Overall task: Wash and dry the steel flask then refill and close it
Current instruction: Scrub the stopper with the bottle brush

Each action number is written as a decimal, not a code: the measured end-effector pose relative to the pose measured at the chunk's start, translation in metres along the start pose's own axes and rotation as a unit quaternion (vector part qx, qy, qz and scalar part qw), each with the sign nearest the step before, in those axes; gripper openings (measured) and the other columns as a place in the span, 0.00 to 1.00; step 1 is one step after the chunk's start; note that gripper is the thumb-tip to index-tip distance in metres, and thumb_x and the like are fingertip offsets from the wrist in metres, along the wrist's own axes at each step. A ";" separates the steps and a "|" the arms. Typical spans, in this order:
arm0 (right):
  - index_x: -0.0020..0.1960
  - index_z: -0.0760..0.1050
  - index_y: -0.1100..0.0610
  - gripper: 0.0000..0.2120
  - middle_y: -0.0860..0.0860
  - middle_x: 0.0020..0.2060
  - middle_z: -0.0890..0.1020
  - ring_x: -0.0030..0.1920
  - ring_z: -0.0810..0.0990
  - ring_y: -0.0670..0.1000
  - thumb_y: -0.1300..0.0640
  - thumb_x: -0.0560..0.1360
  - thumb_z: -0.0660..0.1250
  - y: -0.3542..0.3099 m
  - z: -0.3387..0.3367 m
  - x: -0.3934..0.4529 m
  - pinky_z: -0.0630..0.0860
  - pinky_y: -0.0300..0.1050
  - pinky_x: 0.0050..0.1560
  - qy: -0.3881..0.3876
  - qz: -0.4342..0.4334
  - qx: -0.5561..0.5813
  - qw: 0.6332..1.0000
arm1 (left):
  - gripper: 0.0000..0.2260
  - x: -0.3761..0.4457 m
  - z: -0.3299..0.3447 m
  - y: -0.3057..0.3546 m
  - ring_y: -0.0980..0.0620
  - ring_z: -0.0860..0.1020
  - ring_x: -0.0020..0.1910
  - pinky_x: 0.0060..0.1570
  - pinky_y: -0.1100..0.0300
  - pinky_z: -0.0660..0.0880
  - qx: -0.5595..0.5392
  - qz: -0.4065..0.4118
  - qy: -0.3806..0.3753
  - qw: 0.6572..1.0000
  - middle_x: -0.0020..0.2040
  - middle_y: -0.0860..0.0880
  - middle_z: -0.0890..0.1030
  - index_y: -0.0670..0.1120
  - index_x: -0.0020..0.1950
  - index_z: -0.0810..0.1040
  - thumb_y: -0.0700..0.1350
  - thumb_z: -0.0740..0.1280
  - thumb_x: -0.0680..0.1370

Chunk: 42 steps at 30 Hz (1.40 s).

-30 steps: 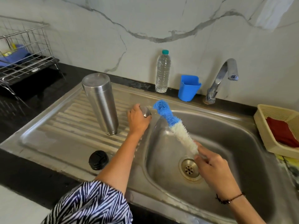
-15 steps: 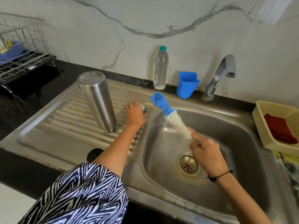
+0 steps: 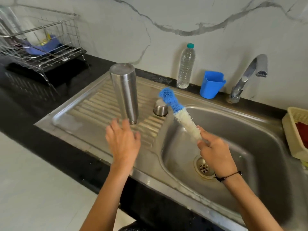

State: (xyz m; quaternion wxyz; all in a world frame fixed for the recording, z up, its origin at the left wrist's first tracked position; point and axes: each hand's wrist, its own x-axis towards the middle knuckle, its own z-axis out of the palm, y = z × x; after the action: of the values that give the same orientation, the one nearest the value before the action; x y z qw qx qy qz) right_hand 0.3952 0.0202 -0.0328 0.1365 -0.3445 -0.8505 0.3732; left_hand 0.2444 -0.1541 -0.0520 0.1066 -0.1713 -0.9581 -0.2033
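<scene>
Steel flask (image 3: 124,92) upended on drainboard (image 3: 93,105), twelve o'clock of left hand (image 3: 122,140), spread, empty. Right hand (image 3: 215,152) pinching bottle brush (image 3: 180,114). Rigid, wet-slick, probably light: grasp mid-body.

White marble-look wall (image 3: 166,17) with grey veins, rising behind a stainless steel sink (image 3: 260,130). Left of the sink basin, a ribbed steel drainboard (image 3: 93,112). Around the sink, black stone countertop (image 3: 26,100). Behind the sink at the right, a curved chrome tap (image 3: 246,75) at the wall's foot. Far left of the sink, a wire dish rack (image 3: 41,47) on the countertop. Below the sink's near edge, pale floor (image 3: 33,189). Soft, even daylight throughout.
</scene>
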 end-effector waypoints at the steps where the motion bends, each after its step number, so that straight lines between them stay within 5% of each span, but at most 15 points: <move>1: 0.68 0.70 0.45 0.23 0.45 0.56 0.80 0.41 0.80 0.52 0.62 0.76 0.59 0.000 0.002 -0.002 0.75 0.43 0.43 -0.005 -0.001 0.001 1.000 | 0.24 -0.002 -0.004 -0.009 0.38 0.66 0.63 0.60 0.49 0.65 0.021 -0.042 -0.043 0.998 0.66 0.37 0.68 0.42 0.67 0.71 0.51 0.69 0.75; 5: 0.69 0.68 0.45 0.23 0.47 0.48 0.81 0.35 0.78 0.52 0.62 0.77 0.59 -0.001 0.008 -0.011 0.72 0.38 0.34 -0.025 0.002 0.017 1.000 | 0.27 -0.002 -0.002 -0.029 0.39 0.69 0.63 0.60 0.52 0.66 0.096 -0.070 -0.185 0.976 0.65 0.39 0.71 0.43 0.69 0.64 0.58 0.65 0.77; 10: 0.69 0.68 0.44 0.23 0.59 0.46 0.83 0.27 0.71 0.51 0.61 0.77 0.59 0.000 0.004 -0.018 0.73 0.44 0.35 -0.021 0.011 0.009 1.000 | 0.22 -0.001 0.008 -0.035 0.42 0.71 0.61 0.59 0.55 0.67 0.078 -0.048 -0.158 0.983 0.61 0.41 0.76 0.41 0.67 0.68 0.51 0.66 0.78; 16: 0.69 0.68 0.46 0.22 0.51 0.54 0.82 0.44 0.80 0.55 0.61 0.78 0.59 -0.002 -0.014 -0.020 0.75 0.46 0.46 -0.002 0.008 -0.022 1.000 | 0.20 0.007 -0.012 -0.004 0.45 0.74 0.57 0.49 0.59 0.69 -0.189 -0.072 -0.143 0.969 0.55 0.45 0.77 0.43 0.64 0.72 0.51 0.68 0.76; 21: 0.73 0.59 0.43 0.25 0.58 0.43 0.77 0.42 0.77 0.60 0.59 0.78 0.57 -0.026 -0.063 0.000 0.75 0.52 0.42 0.070 -0.038 -0.216 0.973 | 0.13 0.038 -0.018 0.054 0.47 0.80 0.49 0.49 0.54 0.78 -0.478 -0.155 -0.148 0.852 0.48 0.47 0.80 0.45 0.53 0.75 0.52 0.70 0.75; 26: 0.71 0.62 0.51 0.23 0.65 0.54 0.75 0.50 0.76 0.67 0.62 0.77 0.56 -0.057 -0.113 0.050 0.66 0.50 0.40 0.120 -0.017 -0.414 0.902 | 0.08 0.053 -0.019 0.125 0.53 0.77 0.39 0.35 0.64 0.74 -0.588 -0.173 -0.209 0.762 0.43 0.49 0.78 0.46 0.50 0.74 0.49 0.67 0.78; 29: 0.63 0.70 0.60 0.14 0.62 0.63 0.71 0.56 0.75 0.65 0.61 0.79 0.55 -0.072 -0.126 0.080 0.67 0.49 0.44 0.123 0.003 -0.477 0.870 | 0.08 0.048 -0.007 0.155 0.51 0.76 0.41 0.38 0.61 0.75 -0.643 -0.207 -0.238 0.698 0.43 0.46 0.77 0.46 0.43 0.72 0.47 0.68 0.78; 33: 0.59 0.74 0.62 0.15 0.58 0.59 0.76 0.63 0.70 0.60 0.61 0.80 0.52 -0.085 -0.126 0.122 0.67 0.50 0.60 0.093 0.021 -0.543 0.834 | 0.07 0.038 0.012 0.171 0.50 0.76 0.47 0.50 0.55 0.77 -0.697 -0.265 -0.278 0.606 0.44 0.45 0.77 0.44 0.44 0.71 0.43 0.67 0.78; 35: 0.57 0.75 0.61 0.15 0.56 0.57 0.78 0.61 0.73 0.57 0.60 0.80 0.51 -0.086 -0.124 0.140 0.66 0.50 0.62 0.076 0.018 -0.561 0.824 | 0.05 0.036 0.019 0.170 0.50 0.76 0.49 0.53 0.54 0.76 -0.705 -0.283 -0.290 0.582 0.45 0.45 0.77 0.44 0.46 0.72 0.42 0.67 0.78; 38: 0.57 0.75 0.60 0.13 0.55 0.54 0.78 0.55 0.77 0.56 0.60 0.79 0.54 -0.087 -0.117 0.158 0.68 0.46 0.47 0.058 0.013 -0.584 0.810 | 0.08 0.039 0.027 0.165 0.51 0.78 0.49 0.49 0.56 0.78 -0.718 -0.294 -0.290 0.560 0.49 0.44 0.78 0.41 0.54 0.73 0.42 0.68 0.77; 42: 0.56 0.75 0.61 0.11 0.54 0.49 0.78 0.51 0.78 0.55 0.62 0.77 0.58 -0.089 -0.106 0.171 0.71 0.44 0.41 0.028 0.020 -0.611 0.791 | 0.07 0.041 0.031 0.159 0.50 0.78 0.51 0.50 0.56 0.77 -0.730 -0.294 -0.290 0.545 0.50 0.44 0.79 0.41 0.54 0.75 0.43 0.67 0.78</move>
State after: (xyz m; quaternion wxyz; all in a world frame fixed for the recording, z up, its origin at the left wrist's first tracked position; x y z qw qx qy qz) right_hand 0.2796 0.1519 0.1003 -0.0857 -0.3833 -0.8901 -0.2311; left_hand 0.2618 0.0070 -0.0126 -0.4040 0.0513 -0.4552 -0.7918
